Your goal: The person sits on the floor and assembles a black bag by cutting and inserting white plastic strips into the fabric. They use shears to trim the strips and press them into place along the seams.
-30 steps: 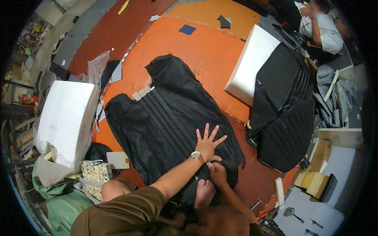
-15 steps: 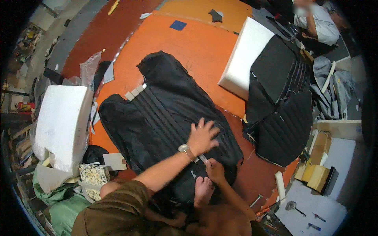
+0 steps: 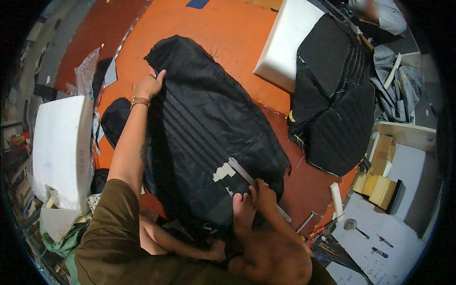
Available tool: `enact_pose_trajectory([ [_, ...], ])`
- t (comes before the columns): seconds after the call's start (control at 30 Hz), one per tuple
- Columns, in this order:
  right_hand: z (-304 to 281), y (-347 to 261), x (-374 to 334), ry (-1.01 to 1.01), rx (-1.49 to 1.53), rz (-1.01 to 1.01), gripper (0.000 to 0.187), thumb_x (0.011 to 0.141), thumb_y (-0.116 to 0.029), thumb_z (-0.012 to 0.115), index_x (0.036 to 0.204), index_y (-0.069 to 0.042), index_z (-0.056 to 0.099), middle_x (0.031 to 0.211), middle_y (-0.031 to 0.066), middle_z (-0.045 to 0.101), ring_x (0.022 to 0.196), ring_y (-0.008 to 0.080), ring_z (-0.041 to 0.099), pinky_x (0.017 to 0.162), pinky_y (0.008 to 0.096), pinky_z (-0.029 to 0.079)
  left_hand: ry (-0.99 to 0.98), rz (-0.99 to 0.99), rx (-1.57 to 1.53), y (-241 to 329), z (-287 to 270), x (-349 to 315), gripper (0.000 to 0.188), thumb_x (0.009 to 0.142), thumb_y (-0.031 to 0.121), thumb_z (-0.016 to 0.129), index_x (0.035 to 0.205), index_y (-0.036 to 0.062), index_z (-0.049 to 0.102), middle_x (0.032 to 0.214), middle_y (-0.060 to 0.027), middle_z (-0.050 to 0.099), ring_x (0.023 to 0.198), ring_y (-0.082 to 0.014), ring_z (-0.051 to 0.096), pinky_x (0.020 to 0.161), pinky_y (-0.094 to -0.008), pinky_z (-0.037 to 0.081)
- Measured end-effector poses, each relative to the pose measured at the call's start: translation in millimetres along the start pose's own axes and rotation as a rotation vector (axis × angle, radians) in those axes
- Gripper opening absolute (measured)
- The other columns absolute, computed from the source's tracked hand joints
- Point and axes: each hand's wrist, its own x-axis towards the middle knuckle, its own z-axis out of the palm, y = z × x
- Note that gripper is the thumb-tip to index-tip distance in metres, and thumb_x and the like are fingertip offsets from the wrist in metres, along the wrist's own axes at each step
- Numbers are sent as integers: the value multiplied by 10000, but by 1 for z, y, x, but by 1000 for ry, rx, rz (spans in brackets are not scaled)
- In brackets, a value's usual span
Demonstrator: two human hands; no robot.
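A black fabric cover (image 3: 209, 114) with stitched parallel channels lies spread in front of me. My left hand (image 3: 149, 86) is closed at its far edge, thumb on top; its fingertips are partly hidden. Near my raised foot, my right hand (image 3: 265, 195) grips a long, thin, pale strip (image 3: 242, 172) lying slantwise across the cover, one end past the cover's near right side. Several short cream pieces (image 3: 223, 172) show beside the strip, where the channels end.
A white foam block (image 3: 61, 147) stands at left, another white block (image 3: 285, 45) at far right. Black quilted covers (image 3: 335, 99) lie beside that one. Tools and pens rest near a white board (image 3: 375, 242). Another person (image 3: 384, 16) sits at the far right.
My left hand has moved from the cover's middle to its far left edge and closed there. Cream pieces at that far edge no longer show; others show at the near end. The view has shifted.
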Motion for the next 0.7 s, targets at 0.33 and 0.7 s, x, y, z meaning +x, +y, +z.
enact_pose_trajectory([
  [0.33, 9, 5, 5, 171, -257, -144, 425, 993, -521, 624, 929, -101, 606, 754, 149, 731, 657, 362, 733, 580, 474, 576, 66, 76, -171, -20, 34, 30, 709, 1007, 647, 497, 985, -22, 728, 1031, -305, 722, 999, -472, 700, 898, -506, 536],
  [0.7, 28, 24, 2, 395, -311, -260, 403, 935, -517, 702, 858, -136, 594, 660, 107, 690, 553, 312, 699, 485, 453, 546, 66, 130, -331, -21, 29, 27, 716, 991, 621, 566, 841, -56, 746, 893, -317, 710, 853, -435, 706, 835, -461, 533],
])
